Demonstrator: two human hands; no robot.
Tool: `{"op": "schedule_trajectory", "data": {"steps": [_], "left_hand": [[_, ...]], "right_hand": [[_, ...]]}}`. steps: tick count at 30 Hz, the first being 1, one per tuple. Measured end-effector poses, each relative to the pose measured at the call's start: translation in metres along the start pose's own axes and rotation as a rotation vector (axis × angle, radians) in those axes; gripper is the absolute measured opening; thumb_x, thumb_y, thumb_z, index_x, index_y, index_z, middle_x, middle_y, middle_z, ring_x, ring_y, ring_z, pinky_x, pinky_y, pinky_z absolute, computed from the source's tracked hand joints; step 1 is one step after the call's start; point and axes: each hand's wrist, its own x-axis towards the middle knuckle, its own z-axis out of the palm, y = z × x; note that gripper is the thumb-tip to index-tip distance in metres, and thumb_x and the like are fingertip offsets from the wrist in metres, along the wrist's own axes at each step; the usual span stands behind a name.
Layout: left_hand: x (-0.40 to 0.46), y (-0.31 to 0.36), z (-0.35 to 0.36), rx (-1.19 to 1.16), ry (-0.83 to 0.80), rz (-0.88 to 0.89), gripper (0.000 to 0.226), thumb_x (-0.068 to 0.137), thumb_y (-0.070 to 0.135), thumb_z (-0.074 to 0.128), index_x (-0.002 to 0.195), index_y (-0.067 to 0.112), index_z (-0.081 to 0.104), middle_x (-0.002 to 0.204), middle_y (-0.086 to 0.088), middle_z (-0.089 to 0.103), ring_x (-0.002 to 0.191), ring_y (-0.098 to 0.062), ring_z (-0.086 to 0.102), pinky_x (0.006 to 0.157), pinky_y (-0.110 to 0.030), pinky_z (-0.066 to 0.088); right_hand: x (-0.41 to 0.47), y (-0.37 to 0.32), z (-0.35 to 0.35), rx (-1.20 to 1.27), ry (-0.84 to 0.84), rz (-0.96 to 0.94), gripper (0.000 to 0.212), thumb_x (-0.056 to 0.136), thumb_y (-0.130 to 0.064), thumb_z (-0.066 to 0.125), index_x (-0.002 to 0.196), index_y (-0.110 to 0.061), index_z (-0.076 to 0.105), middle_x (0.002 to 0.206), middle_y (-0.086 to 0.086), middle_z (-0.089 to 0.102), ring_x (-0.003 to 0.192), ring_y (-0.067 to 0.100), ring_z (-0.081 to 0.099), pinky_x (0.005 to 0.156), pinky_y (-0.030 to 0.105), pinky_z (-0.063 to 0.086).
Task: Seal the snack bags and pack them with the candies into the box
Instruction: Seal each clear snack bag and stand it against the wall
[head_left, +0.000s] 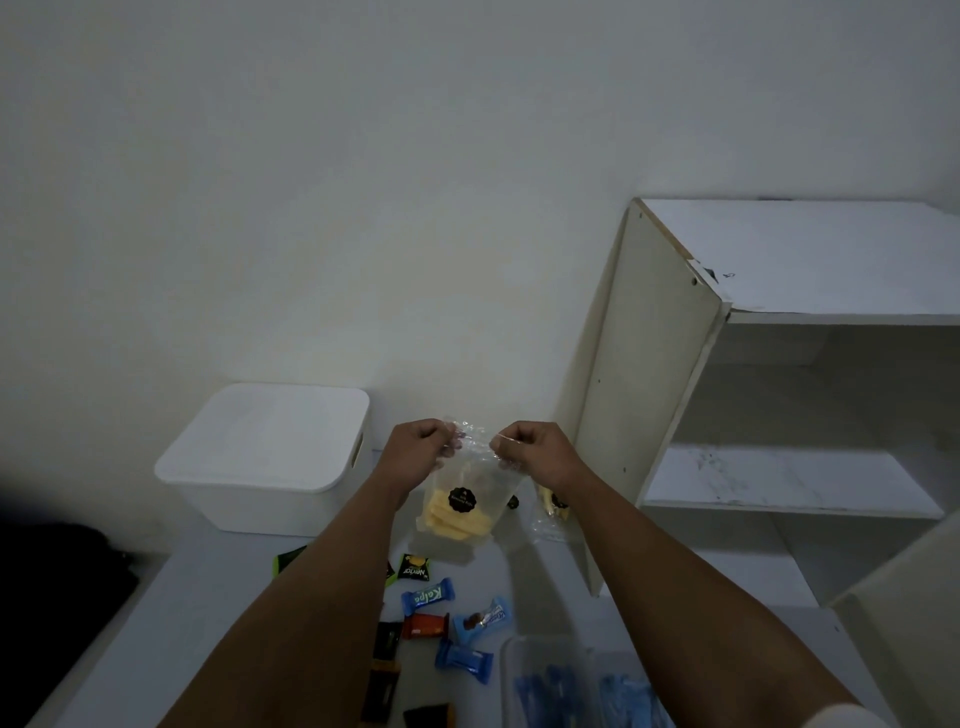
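A clear snack bag (464, 506) with yellow sticks inside and a round black label hangs above the table. My left hand (422, 445) pinches its top left corner and my right hand (530, 448) pinches its top right corner. Another snack bag (550, 512) lies on the table behind my right forearm, partly hidden. Several wrapped candies lie below the bag: a blue one (427, 596), an orange one (423, 625), black ones (414, 566). A white lidded box (265, 457) stands at the back left.
A clear plastic container (561, 680) holding blue packets sits at the front right. A white open shelf unit (753, 395) stands at the right, its side panel close to my right arm. A dark object lies at the far left edge.
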Motion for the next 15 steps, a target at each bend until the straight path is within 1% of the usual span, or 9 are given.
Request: {"op": "schedule_trajectory", "data": {"steps": [1, 5, 10, 12, 15], "left_hand": [[0.000, 0.001, 0.002, -0.006, 0.001, 0.005, 0.022, 0.100, 0.026, 0.059, 0.092, 0.015, 0.077, 0.097, -0.009, 0.077, 0.084, -0.016, 0.066, 0.080, -0.033, 0.053], [0.002, 0.003, 0.002, -0.027, 0.028, 0.018, 0.022, 0.100, 0.024, 0.059, 0.093, 0.012, 0.076, 0.098, -0.012, 0.076, 0.084, -0.016, 0.065, 0.082, -0.034, 0.053], [0.011, 0.001, -0.004, -0.004, 0.028, -0.003, 0.025, 0.101, 0.019, 0.057, 0.099, -0.001, 0.072, 0.089, 0.002, 0.074, 0.087, -0.015, 0.066, 0.084, -0.034, 0.053], [0.012, 0.003, -0.001, -0.027, 0.019, -0.007, 0.024, 0.101, 0.020, 0.057, 0.098, 0.001, 0.072, 0.088, 0.002, 0.073, 0.085, -0.014, 0.064, 0.084, -0.034, 0.052], [0.015, 0.006, 0.001, -0.063, 0.049, 0.005, 0.021, 0.101, 0.022, 0.058, 0.093, 0.008, 0.073, 0.086, -0.001, 0.071, 0.082, -0.014, 0.063, 0.082, -0.032, 0.052]], "right_hand": [[0.000, -0.002, -0.001, 0.005, 0.008, -0.001, 0.022, 0.089, -0.017, 0.075, 0.093, 0.005, 0.072, 0.075, 0.005, 0.070, 0.066, 0.011, 0.066, 0.065, 0.024, 0.051], [0.003, -0.002, -0.001, 0.024, 0.056, 0.037, 0.023, 0.085, -0.024, 0.079, 0.089, -0.002, 0.076, 0.074, 0.001, 0.074, 0.066, 0.009, 0.069, 0.062, 0.032, 0.048], [0.001, 0.005, -0.004, 0.110, 0.036, 0.075, 0.020, 0.086, -0.019, 0.078, 0.092, 0.000, 0.074, 0.074, 0.005, 0.072, 0.068, 0.012, 0.067, 0.068, 0.035, 0.047], [0.002, 0.004, -0.004, 0.119, 0.059, 0.058, 0.021, 0.087, -0.017, 0.077, 0.092, 0.002, 0.073, 0.073, 0.007, 0.071, 0.065, 0.014, 0.065, 0.065, 0.034, 0.047], [0.003, -0.003, -0.006, 0.173, 0.089, 0.047, 0.023, 0.088, -0.016, 0.077, 0.097, 0.005, 0.073, 0.075, 0.006, 0.072, 0.062, 0.008, 0.068, 0.062, 0.030, 0.049]]}}
